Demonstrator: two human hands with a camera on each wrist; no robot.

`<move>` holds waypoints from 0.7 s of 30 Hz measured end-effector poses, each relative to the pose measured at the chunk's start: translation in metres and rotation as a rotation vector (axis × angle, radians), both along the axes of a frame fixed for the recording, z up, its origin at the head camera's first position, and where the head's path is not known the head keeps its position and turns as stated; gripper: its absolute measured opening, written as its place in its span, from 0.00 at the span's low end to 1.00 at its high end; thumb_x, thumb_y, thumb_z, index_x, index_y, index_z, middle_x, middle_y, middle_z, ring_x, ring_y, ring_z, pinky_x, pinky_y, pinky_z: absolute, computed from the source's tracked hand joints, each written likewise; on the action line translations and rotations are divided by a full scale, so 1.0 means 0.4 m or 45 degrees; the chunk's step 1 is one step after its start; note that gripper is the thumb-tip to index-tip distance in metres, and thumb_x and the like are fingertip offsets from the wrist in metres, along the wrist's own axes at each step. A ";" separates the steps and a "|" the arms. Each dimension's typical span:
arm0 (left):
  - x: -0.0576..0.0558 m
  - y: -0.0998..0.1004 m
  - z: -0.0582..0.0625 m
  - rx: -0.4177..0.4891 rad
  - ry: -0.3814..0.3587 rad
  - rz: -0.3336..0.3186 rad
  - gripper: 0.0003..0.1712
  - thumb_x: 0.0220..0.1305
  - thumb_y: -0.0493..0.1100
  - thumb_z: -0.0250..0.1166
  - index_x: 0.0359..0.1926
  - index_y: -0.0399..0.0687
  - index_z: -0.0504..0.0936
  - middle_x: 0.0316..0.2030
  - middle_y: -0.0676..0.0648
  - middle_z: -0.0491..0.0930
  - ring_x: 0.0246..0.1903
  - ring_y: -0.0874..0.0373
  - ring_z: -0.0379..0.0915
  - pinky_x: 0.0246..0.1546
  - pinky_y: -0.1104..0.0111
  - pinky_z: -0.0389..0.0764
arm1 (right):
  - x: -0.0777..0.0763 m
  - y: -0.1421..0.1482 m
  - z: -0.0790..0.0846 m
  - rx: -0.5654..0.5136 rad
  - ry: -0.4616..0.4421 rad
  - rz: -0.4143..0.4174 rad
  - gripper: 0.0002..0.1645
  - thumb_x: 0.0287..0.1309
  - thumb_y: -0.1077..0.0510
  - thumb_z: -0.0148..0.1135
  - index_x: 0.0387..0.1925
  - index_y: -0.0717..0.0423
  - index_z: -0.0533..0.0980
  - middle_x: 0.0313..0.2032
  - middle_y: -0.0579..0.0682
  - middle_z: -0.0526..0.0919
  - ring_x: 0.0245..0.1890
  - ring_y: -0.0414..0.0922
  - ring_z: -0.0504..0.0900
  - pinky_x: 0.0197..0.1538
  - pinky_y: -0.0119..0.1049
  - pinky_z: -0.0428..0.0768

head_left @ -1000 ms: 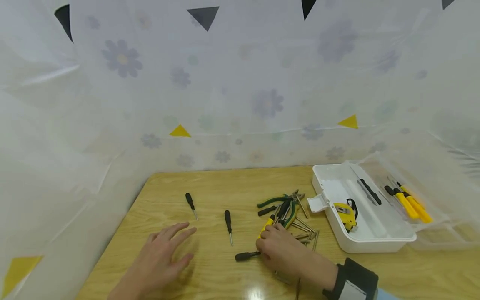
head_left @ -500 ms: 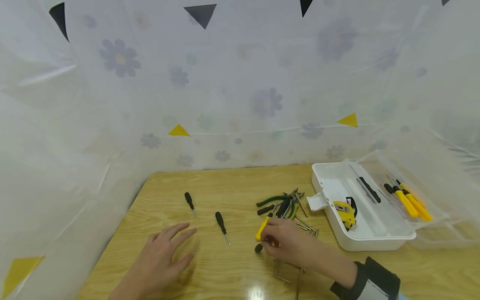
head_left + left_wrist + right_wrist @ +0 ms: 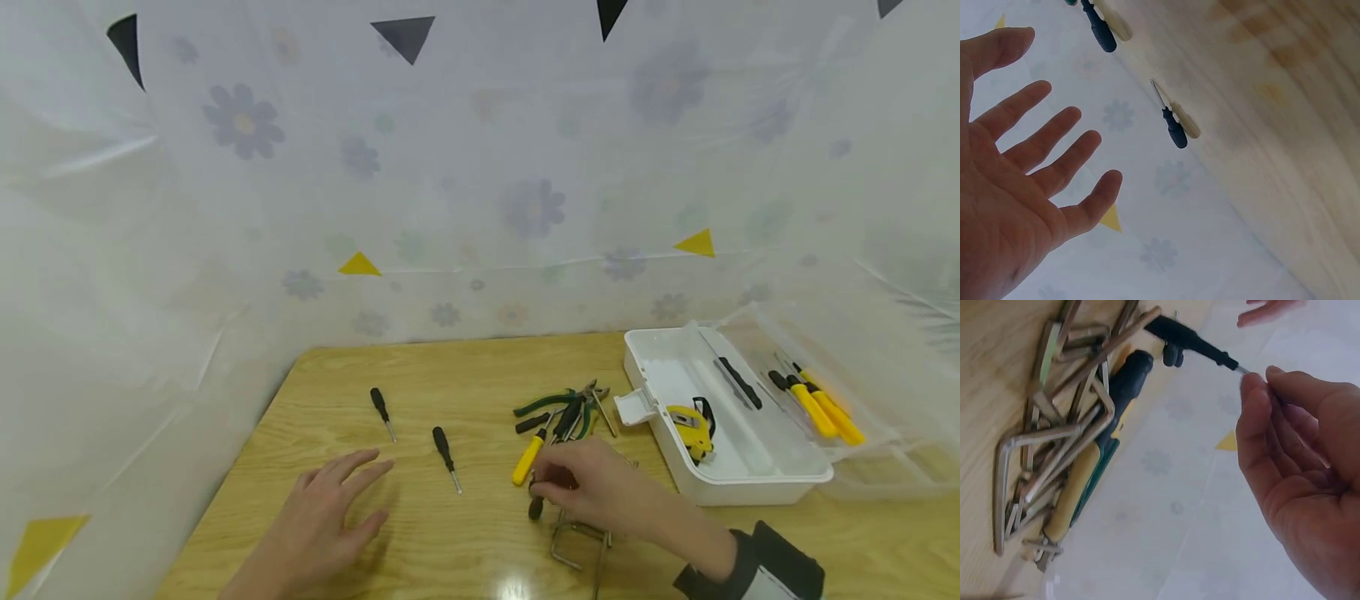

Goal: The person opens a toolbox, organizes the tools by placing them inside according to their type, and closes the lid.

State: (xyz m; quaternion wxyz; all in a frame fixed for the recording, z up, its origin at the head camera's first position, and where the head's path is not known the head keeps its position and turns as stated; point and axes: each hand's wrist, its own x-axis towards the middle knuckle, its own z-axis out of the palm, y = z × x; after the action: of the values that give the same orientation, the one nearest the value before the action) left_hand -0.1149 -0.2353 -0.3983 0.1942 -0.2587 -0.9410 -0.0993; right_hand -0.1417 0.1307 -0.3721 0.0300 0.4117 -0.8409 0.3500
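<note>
My right hand (image 3: pixel 600 487) pinches a black-handled screwdriver (image 3: pixel 536 507) between thumb and fingertips. In the right wrist view its shaft is at the fingertips and its black handle points away from the hand. Beneath that hand lie several hex keys (image 3: pixel 1054 434). My left hand (image 3: pixel 318 521) is held over the table's left side with fingers spread and nothing in it. Two small black screwdrivers lie beyond it: one farther back (image 3: pixel 379 408), the other nearer the middle (image 3: pixel 444 450). A yellow-handled screwdriver (image 3: pixel 529 458) lies just left of the right hand.
Green-handled pliers (image 3: pixel 547 403) lie among the pile of tools. At right stands an open white toolbox (image 3: pixel 738 492) with a yellow tape measure (image 3: pixel 692 429) inside. Its clear lid (image 3: pixel 892 467) holds yellow-handled tools (image 3: pixel 813 406). A patterned sheet (image 3: pixel 480 183) hangs behind the wooden table (image 3: pixel 420 367).
My right hand has shifted slightly right with the black screwdriver, whose handle has swung from pointing left to pointing down. The middle small screwdriver's handle has moved left. My left hand has stayed put.
</note>
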 end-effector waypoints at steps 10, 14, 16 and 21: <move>-0.008 0.003 0.012 -0.010 0.005 -0.003 0.34 0.53 0.48 0.78 0.63 0.60 0.81 0.59 0.47 0.83 0.56 0.50 0.81 0.44 0.46 0.80 | -0.018 0.089 -0.003 -0.198 0.478 -0.063 0.21 0.39 0.75 0.78 0.28 0.51 0.78 0.24 0.41 0.85 0.25 0.29 0.82 0.31 0.16 0.78; -0.016 0.017 0.015 -0.013 -0.020 -0.020 0.34 0.56 0.49 0.77 0.64 0.61 0.80 0.61 0.49 0.81 0.59 0.51 0.79 0.47 0.47 0.79 | -0.029 0.152 0.009 -0.242 0.703 -0.201 0.10 0.60 0.59 0.73 0.28 0.50 0.78 0.24 0.39 0.83 0.23 0.30 0.81 0.30 0.17 0.77; -0.021 0.029 0.015 -0.008 -0.038 -0.049 0.34 0.57 0.49 0.76 0.65 0.61 0.79 0.62 0.50 0.81 0.61 0.52 0.78 0.49 0.46 0.79 | -0.030 0.188 0.016 -0.253 0.769 -0.295 0.16 0.69 0.47 0.64 0.26 0.48 0.76 0.24 0.38 0.83 0.23 0.30 0.80 0.29 0.17 0.77; -0.030 0.069 0.009 -0.008 -0.054 -0.155 0.34 0.58 0.51 0.76 0.66 0.61 0.78 0.64 0.51 0.79 0.62 0.51 0.77 0.51 0.47 0.78 | -0.019 0.283 0.036 -0.211 0.838 -0.560 0.28 0.71 0.35 0.53 0.21 0.48 0.75 0.23 0.40 0.85 0.22 0.26 0.80 0.28 0.18 0.77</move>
State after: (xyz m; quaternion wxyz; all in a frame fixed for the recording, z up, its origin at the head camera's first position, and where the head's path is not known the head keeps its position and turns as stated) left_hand -0.1267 -0.2077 -0.3946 0.1670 -0.3140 -0.9277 -0.1134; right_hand -0.1493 0.2440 -0.3576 0.4049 0.3083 -0.8233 0.2512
